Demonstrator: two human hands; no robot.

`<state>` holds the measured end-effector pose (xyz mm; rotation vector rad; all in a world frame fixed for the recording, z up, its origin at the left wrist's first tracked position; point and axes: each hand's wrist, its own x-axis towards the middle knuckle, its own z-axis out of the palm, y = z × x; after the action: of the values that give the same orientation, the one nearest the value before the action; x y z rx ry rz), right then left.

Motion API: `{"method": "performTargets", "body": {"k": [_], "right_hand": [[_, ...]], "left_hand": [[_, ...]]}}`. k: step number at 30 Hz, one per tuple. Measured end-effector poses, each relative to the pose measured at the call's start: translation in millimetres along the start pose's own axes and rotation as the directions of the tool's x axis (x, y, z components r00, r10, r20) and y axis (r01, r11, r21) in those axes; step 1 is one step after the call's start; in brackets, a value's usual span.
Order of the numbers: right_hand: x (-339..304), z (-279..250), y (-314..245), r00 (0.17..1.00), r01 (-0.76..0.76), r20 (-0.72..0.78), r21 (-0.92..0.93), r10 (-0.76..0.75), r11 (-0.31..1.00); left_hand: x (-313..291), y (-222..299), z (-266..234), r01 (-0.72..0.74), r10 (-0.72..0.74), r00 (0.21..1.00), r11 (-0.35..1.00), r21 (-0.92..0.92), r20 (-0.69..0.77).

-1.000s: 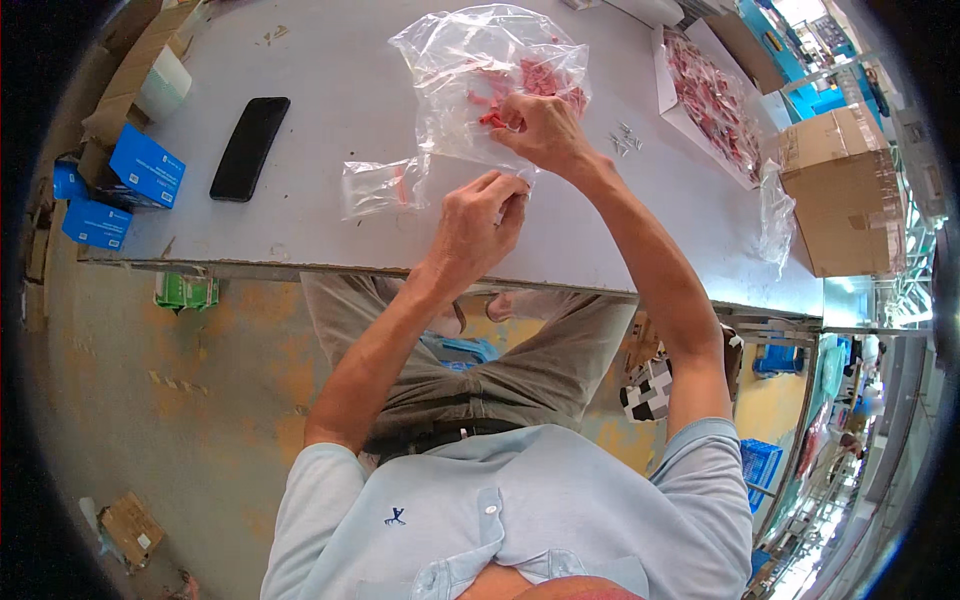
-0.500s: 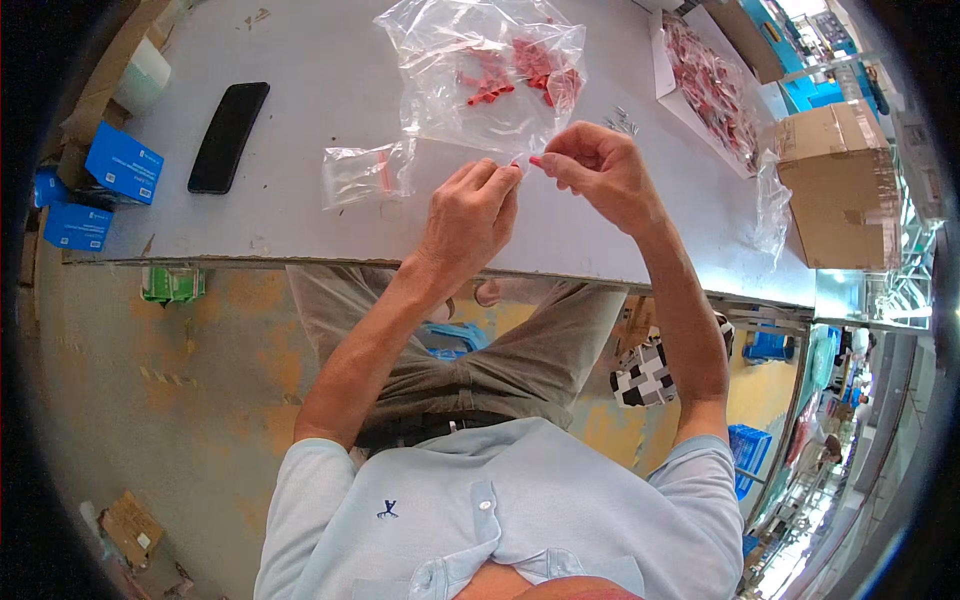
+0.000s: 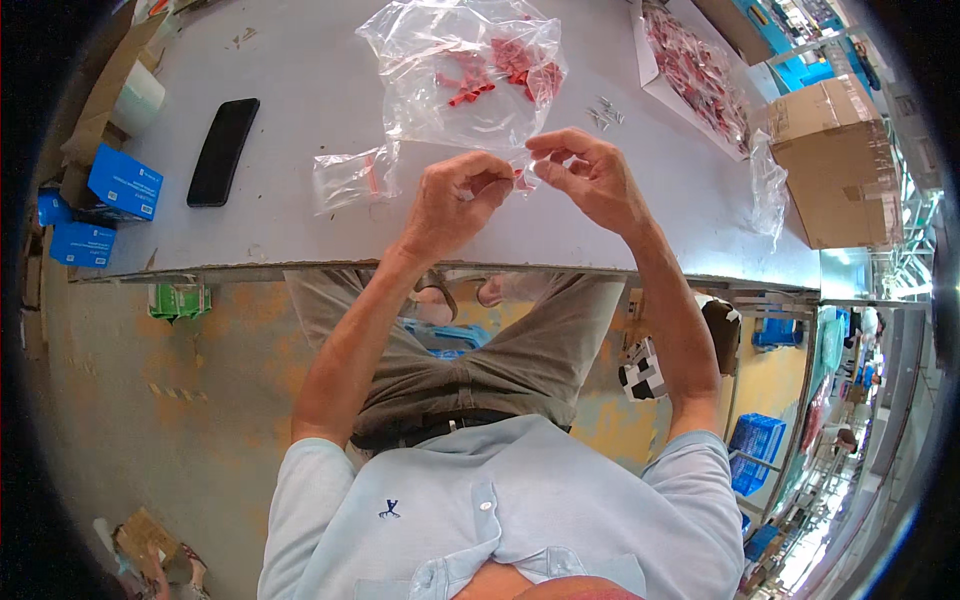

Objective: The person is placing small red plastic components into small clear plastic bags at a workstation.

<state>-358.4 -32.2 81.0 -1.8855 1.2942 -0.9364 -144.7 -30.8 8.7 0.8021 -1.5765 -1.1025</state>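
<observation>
Over the table's near part, my left hand (image 3: 450, 205) pinches a small clear plastic bag (image 3: 524, 181) with red showing on or in it. My right hand (image 3: 592, 185) is at the bag's other side, thumb and curled fingers at its edge. Just beyond lies a large clear bag (image 3: 420, 110) holding several short red tube-like pieces (image 3: 470, 82). Left of my hands rests a flat clear zip bag (image 3: 345, 182) with a red strip. A few thin silvery pieces (image 3: 605, 113) lie beyond my right hand.
A black phone (image 3: 222, 152) lies at the left, near blue boxes (image 3: 125, 182). At the right are a white tray (image 3: 648, 60) with many red pieces in clear wrapping, a crumpled clear bag (image 3: 765, 190) and a cardboard box (image 3: 835, 165). The table's near edge (image 3: 560, 268) runs below my forearms.
The red piece at my right fingertips no longer shows there. My left hand has shifted slightly left and down, and the small clear bag now shows between both hands. The view has shifted slightly.
</observation>
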Motion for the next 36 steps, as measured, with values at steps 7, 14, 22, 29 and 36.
{"method": "performTargets", "body": {"k": [7,14,22,29,36], "right_hand": [[-16,4,14,0.978,-0.201,0.109,0.222,0.180,0.954],[-28,16,9,0.971,-0.231,0.039,0.408,0.236,0.883],[-37,34,37,0.989,-0.101,-0.057,0.409,0.136,0.907],[-49,30,17,0.994,-0.024,-0.095,0.278,0.053,0.960],[-55,27,15,0.994,-0.047,-0.079,0.281,0.072,0.959]], "left_hand": [[-1,2,-4,0.136,-0.115,0.986,0.973,-0.185,0.121],[4,15,0,0.223,-0.212,0.975,0.951,-0.214,0.073],[8,14,8,0.287,-0.269,0.952,0.950,-0.122,0.144],[-2,14,9,0.220,-0.213,0.968,0.975,-0.039,0.130],[0,5,10,0.221,-0.178,0.954,0.961,-0.168,0.241]]}}
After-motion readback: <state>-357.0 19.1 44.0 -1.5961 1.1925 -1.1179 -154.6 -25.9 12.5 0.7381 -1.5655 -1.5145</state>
